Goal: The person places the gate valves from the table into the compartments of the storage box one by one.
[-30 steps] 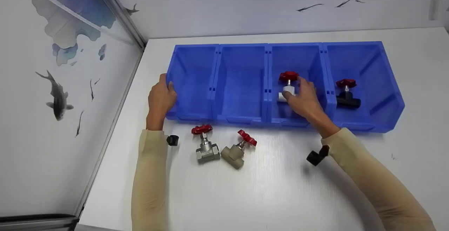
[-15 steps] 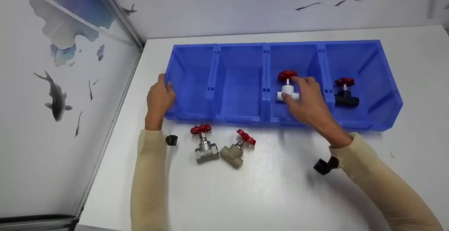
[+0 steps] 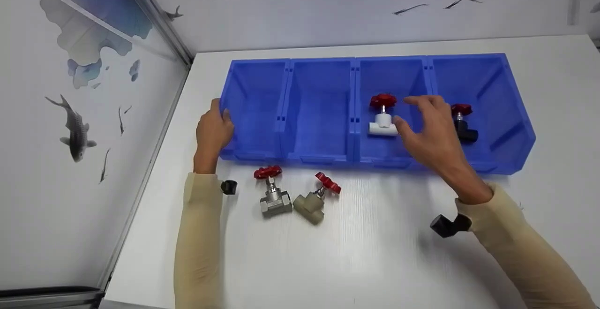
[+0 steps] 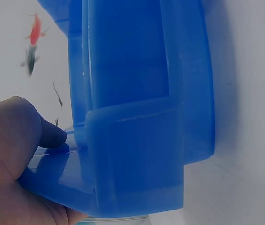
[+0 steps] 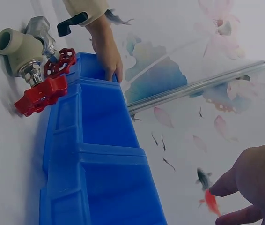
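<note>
My left hand (image 3: 214, 131) grips the left side wall of the blue storage bins (image 3: 321, 160), its thumb over the rim. In the left wrist view the thumb (image 4: 53, 136) lies along the wall's inner face. My right hand (image 3: 433, 135) hovers over the divider between the third and fourth compartments, thumb and fingers spread with nothing between them. Just left of it, a white valve (image 3: 380, 129) with a red handwheel stands in the third compartment. A black valve (image 3: 467, 134), partly hidden behind the right hand, sits in the fourth.
In front of the bins, a silver metal valve (image 3: 275, 203) and a beige valve (image 3: 310, 207), both with red handwheels, lie on the white table (image 3: 356, 262). A patterned panel (image 3: 300, 18) stands behind the bins, another (image 3: 42, 196) at the left.
My right hand has let go of the white valve and drawn back to the right, fingers spreading. The white valve stays in the third compartment. The left hand keeps its hold.
</note>
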{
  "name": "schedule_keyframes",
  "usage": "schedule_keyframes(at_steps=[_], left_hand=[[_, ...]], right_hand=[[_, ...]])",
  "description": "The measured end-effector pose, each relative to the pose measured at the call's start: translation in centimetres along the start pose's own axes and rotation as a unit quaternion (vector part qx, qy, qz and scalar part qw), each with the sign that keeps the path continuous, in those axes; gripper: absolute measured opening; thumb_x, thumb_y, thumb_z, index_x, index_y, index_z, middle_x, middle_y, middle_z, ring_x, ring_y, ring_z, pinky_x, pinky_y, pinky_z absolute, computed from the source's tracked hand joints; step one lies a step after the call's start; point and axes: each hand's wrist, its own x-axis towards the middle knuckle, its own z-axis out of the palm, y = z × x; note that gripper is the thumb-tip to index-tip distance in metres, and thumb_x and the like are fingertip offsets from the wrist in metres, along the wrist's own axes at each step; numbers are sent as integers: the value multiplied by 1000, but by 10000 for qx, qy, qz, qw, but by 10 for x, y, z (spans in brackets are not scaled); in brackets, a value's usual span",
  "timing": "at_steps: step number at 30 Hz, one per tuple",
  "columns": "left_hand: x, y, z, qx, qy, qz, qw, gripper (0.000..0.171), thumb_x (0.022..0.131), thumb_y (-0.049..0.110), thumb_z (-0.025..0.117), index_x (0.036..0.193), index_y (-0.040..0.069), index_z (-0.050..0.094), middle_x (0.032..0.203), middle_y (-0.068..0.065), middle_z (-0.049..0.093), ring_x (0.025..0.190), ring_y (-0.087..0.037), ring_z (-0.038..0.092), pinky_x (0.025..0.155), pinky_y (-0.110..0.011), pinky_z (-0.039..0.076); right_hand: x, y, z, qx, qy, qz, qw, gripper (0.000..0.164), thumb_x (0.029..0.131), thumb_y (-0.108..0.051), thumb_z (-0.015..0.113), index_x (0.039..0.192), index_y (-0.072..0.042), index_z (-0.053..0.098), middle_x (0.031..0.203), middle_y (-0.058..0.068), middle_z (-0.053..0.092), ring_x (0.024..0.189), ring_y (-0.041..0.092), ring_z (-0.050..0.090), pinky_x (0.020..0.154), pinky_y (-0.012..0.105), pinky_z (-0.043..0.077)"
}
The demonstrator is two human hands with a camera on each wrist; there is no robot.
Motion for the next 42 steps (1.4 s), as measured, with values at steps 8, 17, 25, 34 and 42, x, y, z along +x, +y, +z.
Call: schedule_keyframes(at_steps=[8, 17, 25, 34, 42], left_hand=[[0, 0, -1, -11, 35, 46, 10000, 45, 104, 20, 40, 143, -2, 42, 127, -32, 60, 112, -48, 61, 91, -59, 47], [-1, -2, -1, 25, 6, 29, 10000, 45, 105, 19, 39, 144, -3, 41, 126, -33, 60, 112, -48, 61, 92, -59, 47], [-1, -3, 1, -4, -59, -39, 10000, 46, 105, 20, 38, 145, -3, 39, 129, -32, 59, 114, -47, 60, 94, -58, 47], [0, -2, 1, 30, 15, -50, 10000, 46, 104, 20, 39, 144, -2, 42, 127, -32, 60, 113, -48, 61, 92, -58, 47], [0, 0, 0, 55, 8, -16, 10000, 46, 104, 20, 39, 144, -4, 40, 127, -33, 60, 113, -48, 61, 93, -59, 47]], right_hand=[[0, 8, -9, -148, 674, -43, 9976, 42, 96, -17, 62, 131, 5, 56, 136, 29, 44, 126, 44, 35, 98, 61, 32], [8, 30, -13, -754, 1150, 144, 9904, 48, 95, -19, 63, 136, 5, 52, 134, 31, 44, 120, 47, 38, 94, 59, 32], [12, 47, -18, -1004, 586, 593, 9915, 60, 99, -23, 56, 148, 6, 35, 142, 36, 37, 127, 53, 37, 101, 68, 29], [13, 54, -18, -1068, 10, 810, 9910, 64, 102, -28, 50, 150, 10, 29, 138, 38, 45, 124, 56, 44, 101, 69, 34], [14, 58, -13, -1309, -143, 890, 9873, 64, 102, -29, 50, 148, 11, 32, 138, 38, 45, 122, 57, 46, 98, 70, 36]])
